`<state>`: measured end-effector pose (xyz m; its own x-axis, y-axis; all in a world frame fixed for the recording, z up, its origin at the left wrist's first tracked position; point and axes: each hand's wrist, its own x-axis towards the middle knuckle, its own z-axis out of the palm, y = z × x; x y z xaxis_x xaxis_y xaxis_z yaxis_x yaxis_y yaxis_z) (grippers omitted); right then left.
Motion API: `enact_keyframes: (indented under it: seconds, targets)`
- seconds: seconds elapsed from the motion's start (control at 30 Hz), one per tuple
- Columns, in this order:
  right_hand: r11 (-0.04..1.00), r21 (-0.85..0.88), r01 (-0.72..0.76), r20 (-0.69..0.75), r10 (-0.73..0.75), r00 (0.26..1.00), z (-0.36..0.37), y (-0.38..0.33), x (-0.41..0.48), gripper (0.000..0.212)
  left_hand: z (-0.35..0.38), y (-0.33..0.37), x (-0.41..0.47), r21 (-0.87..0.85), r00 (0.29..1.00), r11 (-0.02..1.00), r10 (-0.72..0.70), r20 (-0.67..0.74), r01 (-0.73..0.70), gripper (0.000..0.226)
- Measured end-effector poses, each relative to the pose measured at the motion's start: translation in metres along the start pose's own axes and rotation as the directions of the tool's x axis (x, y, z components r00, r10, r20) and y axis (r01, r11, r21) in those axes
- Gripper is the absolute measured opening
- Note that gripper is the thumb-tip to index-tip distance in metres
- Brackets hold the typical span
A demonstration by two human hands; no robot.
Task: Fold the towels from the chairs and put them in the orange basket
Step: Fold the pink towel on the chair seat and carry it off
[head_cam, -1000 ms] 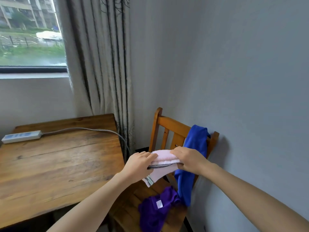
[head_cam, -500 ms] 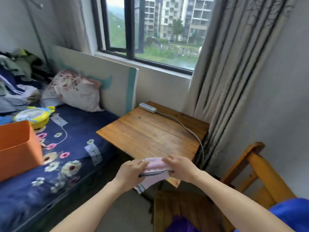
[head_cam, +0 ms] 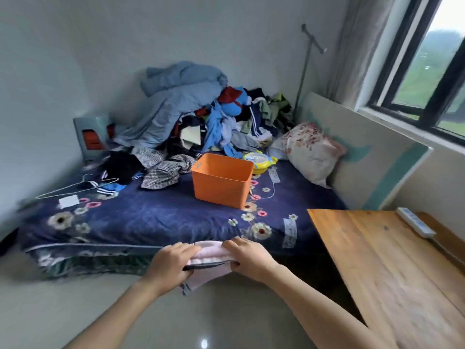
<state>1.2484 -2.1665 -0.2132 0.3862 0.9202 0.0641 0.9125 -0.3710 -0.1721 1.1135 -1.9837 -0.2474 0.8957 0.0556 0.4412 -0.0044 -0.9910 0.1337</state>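
A folded pale pink towel [head_cam: 211,269] with a dark stripe hangs in the air between my two hands, in front of the bed's near edge. My left hand [head_cam: 171,265] grips its left end, fingers curled over the top. My right hand [head_cam: 249,260] grips the right end the same way. The orange basket [head_cam: 221,183] stands upright on the dark floral bedspread [head_cam: 141,217], well beyond the towel and slightly to the right. What lies inside the basket is hidden by its walls. No chair is in view.
A big heap of clothes and a blue duvet [head_cam: 191,109] fills the bed's far end. A floral pillow [head_cam: 312,149] leans at the right, a yellow toy [head_cam: 259,161] behind the basket. A wooden table [head_cam: 392,268] with a power strip [head_cam: 415,225] stands at right. Glossy floor [head_cam: 75,306] lies below.
My view has swung left from the chair, past the table, onto the bed. The basket now sits ahead near the centre. Both hands keep the same hold on the pink towel.
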Motion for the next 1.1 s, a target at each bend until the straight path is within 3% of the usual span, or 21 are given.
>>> enact_keyframes:
  seconds: [0.27, 0.53, 0.67, 0.87, 1.1]
  targets:
    - [0.990, -0.057, 0.131, 0.066, -0.127, 0.990, 0.009, -0.053, 0.076, 0.041, -0.026, -0.062, -0.042, -0.003, 0.977, 0.978, -0.207, -0.051, 0.207, 0.045]
    - [0.988, -0.105, 0.115, 0.077, -0.107, 0.991, 0.019, -0.087, 0.154, 0.042, -0.034, -0.156, -0.033, -0.061, 0.988, 0.987, -0.149, -0.042, 0.147, 0.052]
    - [0.993, -0.101, 0.061, 0.112, -0.049, 0.992, 0.034, -0.091, 0.176, 0.042, -0.018, -0.185, -0.031, -0.080, 0.991, 0.989, -0.130, -0.028, 0.128, 0.040]
    - [0.994, -0.090, 0.067, 0.221, -0.045, 0.974, 0.057, -0.090, 0.211, 0.042, 0.010, -0.216, -0.039, -0.145, 0.981, 0.971, -0.191, 0.020, 0.192, 0.047]
    - [0.992, -0.078, 0.101, 0.209, -0.083, 0.974, 0.066, -0.063, 0.274, 0.042, 0.021, -0.257, 0.000, -0.116, 0.973, 0.966, -0.230, 0.024, 0.231, 0.041]
